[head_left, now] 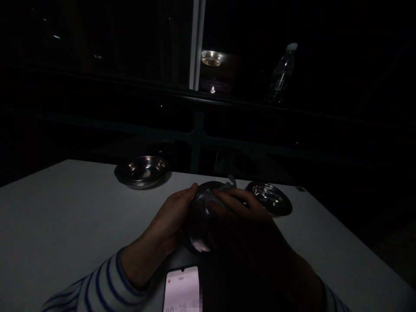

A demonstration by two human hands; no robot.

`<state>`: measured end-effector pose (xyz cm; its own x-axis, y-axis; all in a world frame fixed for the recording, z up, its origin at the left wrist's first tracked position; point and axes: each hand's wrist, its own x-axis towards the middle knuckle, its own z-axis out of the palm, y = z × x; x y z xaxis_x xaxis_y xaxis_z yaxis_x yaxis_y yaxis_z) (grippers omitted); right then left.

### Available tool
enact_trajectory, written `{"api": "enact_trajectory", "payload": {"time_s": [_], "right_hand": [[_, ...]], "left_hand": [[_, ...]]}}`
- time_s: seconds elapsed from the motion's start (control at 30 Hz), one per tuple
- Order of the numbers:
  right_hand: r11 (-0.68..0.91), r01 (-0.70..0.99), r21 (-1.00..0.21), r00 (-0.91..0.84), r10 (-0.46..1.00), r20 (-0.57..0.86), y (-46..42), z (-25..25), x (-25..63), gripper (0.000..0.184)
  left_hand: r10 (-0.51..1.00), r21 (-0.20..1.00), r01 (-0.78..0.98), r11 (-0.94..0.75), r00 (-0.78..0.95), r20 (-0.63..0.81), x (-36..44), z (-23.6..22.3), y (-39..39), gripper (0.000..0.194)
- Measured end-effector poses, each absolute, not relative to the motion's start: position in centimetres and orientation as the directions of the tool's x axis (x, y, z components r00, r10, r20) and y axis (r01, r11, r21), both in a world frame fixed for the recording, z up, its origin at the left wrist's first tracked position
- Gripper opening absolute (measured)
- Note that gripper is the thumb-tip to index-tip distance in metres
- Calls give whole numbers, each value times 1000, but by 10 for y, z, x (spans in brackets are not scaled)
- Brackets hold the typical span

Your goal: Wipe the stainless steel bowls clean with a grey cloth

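A shiny metal bowl [199, 216] is held tilted above the table, with my left hand [173, 212] gripping its left rim, thumb on top. My right hand [242, 212] presses a crumpled greyish cloth [227, 186] against the bowl, fingers bent over it. Most of the cloth lies hidden under those fingers, and the dim light hides much of the right hand. Just beyond it, to the right, a second metal bowl [269, 198] rests on the table. Farther left sits a small stack of similar metal bowls [141, 172].
A lit phone [182, 286] lies near me on the white table [81, 208], below the held bowl. Behind the table's far edge are a dark window with a pale frame post [196, 43] and a clear plastic bottle [282, 76] with a white cap.
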<state>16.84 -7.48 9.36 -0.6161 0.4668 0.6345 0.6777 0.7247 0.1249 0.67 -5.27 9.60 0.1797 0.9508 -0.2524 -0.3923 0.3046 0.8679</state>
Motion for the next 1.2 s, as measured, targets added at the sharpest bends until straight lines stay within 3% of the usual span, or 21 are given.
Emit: {"api": "enact_trajectory", "payload": {"time_s": [0.27, 0.5, 0.73, 0.93, 1.2], "right_hand": [[770, 605, 201, -678, 367, 637, -80, 80, 151, 20], [689, 713, 131, -588, 486, 647, -79, 96, 167, 31], [775, 619, 129, -647, 410, 643, -84, 83, 152, 23], [627, 753, 200, -575, 478, 663, -76, 100, 180, 32], [497, 844, 201, -464, 489, 739, -76, 112, 202, 33]], "left_hand": [[967, 869, -423, 255, 99, -236, 3, 98, -49, 17], [958, 878, -384, 285, 155, -242, 8, 100, -55, 19], [969, 884, -399, 245, 105, -222, 4, 99, -50, 19], [954, 865, -403, 299, 163, -253, 6, 100, -54, 20], [947, 807, -496, 320, 138, -291, 2, 98, -48, 16]]}}
